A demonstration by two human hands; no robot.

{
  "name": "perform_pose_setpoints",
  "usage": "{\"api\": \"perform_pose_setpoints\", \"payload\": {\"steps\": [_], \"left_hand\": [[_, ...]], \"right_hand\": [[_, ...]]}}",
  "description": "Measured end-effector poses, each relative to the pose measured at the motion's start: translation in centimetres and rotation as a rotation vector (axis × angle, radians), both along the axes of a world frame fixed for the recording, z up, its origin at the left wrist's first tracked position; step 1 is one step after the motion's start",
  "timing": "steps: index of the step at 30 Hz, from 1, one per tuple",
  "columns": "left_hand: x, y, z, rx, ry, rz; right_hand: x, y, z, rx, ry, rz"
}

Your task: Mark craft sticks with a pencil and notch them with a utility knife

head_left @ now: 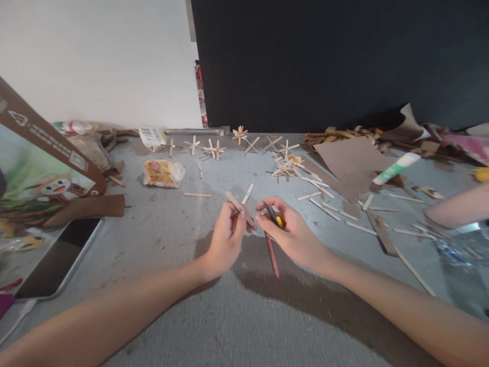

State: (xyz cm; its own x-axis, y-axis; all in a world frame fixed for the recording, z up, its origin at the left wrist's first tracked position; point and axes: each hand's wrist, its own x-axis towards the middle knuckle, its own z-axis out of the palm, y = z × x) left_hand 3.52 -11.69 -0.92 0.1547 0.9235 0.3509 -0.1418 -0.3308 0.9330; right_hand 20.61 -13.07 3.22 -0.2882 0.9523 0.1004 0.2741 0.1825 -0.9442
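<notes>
My left hand (226, 237) is closed around a wooden craft stick (234, 201), which slants up from between thumb and fingers. Facing it across a small gap, my right hand (294, 232) grips a dark, flat cutter-like tool with a yellow part (271, 213); its exact kind is partly hidden by the fingers. Under the right hand a red pencil (272, 259) lies on the grey surface. Just beyond my hands are a loose craft stick (248, 194) and another stick (197, 194) further left.
Star shapes of crossed sticks (240, 134) stand along the back. Loose sticks (361, 228), brown cardboard (349, 165) and a glue stick (397, 168) lie to the right, near another person's arm (458, 205). A phone (59, 257), printed bag (46, 163) and yellow packet (162, 174) are left.
</notes>
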Motion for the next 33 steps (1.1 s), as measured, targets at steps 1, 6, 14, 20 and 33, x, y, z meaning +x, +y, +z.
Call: {"api": "perform_pose_setpoints", "payload": {"steps": [1, 6, 14, 20, 33], "left_hand": [[0.09, 0.02, 0.01, -0.003, -0.021, -0.003], [0.29, 0.00, 0.20, -0.087, -0.049, -0.061], [0.16, 0.35, 0.16, -0.096, -0.022, 0.015], [0.12, 0.30, 0.35, -0.113, 0.018, 0.027], [0.24, 0.18, 0.69, -0.137, 0.029, 0.053]], "right_hand": [[0.06, -0.03, -0.06, -0.008, 0.015, 0.005], [0.26, 0.13, -0.73, 0.072, -0.040, -0.054], [-0.06, 0.38, -0.71, -0.002, -0.022, 0.005], [-0.20, 0.35, -0.63, -0.064, 0.024, 0.007], [-0.47, 0.08, -0.20, -0.181, 0.128, 0.041]]}}
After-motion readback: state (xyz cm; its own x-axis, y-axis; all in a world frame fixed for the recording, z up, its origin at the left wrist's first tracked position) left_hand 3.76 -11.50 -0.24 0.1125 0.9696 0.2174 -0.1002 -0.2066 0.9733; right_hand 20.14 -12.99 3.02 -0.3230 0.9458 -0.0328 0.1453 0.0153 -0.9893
